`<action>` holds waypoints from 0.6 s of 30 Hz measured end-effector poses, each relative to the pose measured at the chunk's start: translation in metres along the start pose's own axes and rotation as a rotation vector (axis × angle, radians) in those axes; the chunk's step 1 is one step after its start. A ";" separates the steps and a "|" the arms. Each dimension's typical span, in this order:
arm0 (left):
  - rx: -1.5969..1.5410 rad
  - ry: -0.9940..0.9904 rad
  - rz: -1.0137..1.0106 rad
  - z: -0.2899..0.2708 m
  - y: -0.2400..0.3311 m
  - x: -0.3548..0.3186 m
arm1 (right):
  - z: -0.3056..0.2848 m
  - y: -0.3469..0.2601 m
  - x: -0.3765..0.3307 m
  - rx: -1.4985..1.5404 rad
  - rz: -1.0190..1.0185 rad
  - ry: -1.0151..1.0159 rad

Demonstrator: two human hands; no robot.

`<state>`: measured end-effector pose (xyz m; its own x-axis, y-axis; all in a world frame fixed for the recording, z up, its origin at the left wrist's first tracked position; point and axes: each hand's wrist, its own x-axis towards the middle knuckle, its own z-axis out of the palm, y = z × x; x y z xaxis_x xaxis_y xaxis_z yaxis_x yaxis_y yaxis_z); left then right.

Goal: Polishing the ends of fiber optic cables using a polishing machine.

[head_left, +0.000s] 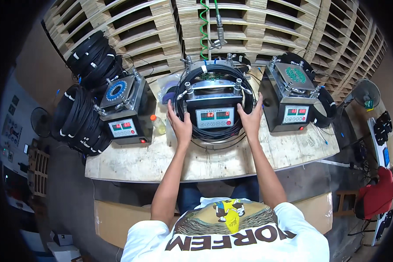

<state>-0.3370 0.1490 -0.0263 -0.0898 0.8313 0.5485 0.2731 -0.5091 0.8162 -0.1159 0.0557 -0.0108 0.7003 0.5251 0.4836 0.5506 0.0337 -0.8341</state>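
A large coil of black cable (214, 137), with a white tie at its top, loops around the front of the middle bench machine (195, 105). That machine has a metal top plate with clamp posts and a panel with red digits. My left hand (180, 125) is at the coil's left side, thumb toward me and fingers reaching round the outer edge. At the opposite side my right hand (250, 120) holds the coil likewise, thumb near the panel. The far fingers of both hands are partly hidden.
Similar machines stand at left (122, 109) and right (290, 98), carrying blue and green parts. Black cable coils (81, 118) are stacked at far left. A small bottle with an orange cap (158, 125) stands on the wooden table (161, 161). A green air hose (204, 30) hangs before wooden pallets.
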 end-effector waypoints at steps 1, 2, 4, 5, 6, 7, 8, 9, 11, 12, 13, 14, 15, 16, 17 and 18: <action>-0.004 0.011 0.022 0.001 0.000 0.003 | 0.005 0.003 0.003 0.055 -0.007 0.024; -0.111 -0.003 0.002 0.004 0.000 0.002 | 0.007 0.007 0.004 0.058 -0.009 0.024; -0.105 -0.019 -0.008 0.005 -0.001 0.004 | 0.009 0.012 0.001 0.236 0.096 -0.075; -0.099 -0.036 -0.021 0.005 -0.001 0.006 | 0.010 0.015 0.000 0.241 0.094 -0.075; -0.095 -0.028 0.000 0.007 -0.003 0.006 | 0.012 0.018 -0.001 0.255 0.044 -0.044; -0.095 -0.028 0.003 0.008 -0.005 0.008 | 0.014 0.021 -0.001 0.266 -0.004 -0.012; -0.104 -0.010 0.010 0.010 -0.008 0.009 | 0.017 0.024 0.000 0.236 -0.002 0.006; -0.114 0.007 0.017 0.012 -0.011 0.011 | 0.018 0.027 -0.001 0.237 -0.002 0.009; -0.137 0.006 0.026 0.012 -0.014 0.015 | 0.021 0.028 -0.003 0.195 -0.037 0.026; -0.136 -0.002 0.013 0.013 -0.015 0.017 | 0.023 0.029 -0.004 0.222 -0.022 0.045; -0.136 -0.013 -0.004 0.014 -0.013 0.017 | 0.025 0.029 -0.004 0.219 -0.020 0.046; -0.136 -0.016 -0.006 0.015 -0.011 0.018 | 0.026 0.029 -0.006 0.273 0.003 0.068; -0.129 0.001 0.031 0.016 -0.009 0.019 | 0.027 0.029 -0.007 0.326 0.026 0.089; -0.119 0.019 0.069 0.016 -0.008 0.019 | 0.028 0.028 -0.008 0.326 0.028 0.089; -0.117 0.018 0.068 0.014 -0.010 0.019 | 0.029 0.028 -0.009 0.333 0.037 0.098; -0.107 0.013 0.062 0.012 -0.011 0.019 | 0.029 0.028 -0.010 0.339 0.045 0.107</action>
<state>-0.3298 0.1729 -0.0268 -0.0885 0.7949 0.6003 0.1745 -0.5810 0.7950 -0.1208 0.0764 -0.0462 0.7735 0.4414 0.4548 0.3489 0.3025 -0.8870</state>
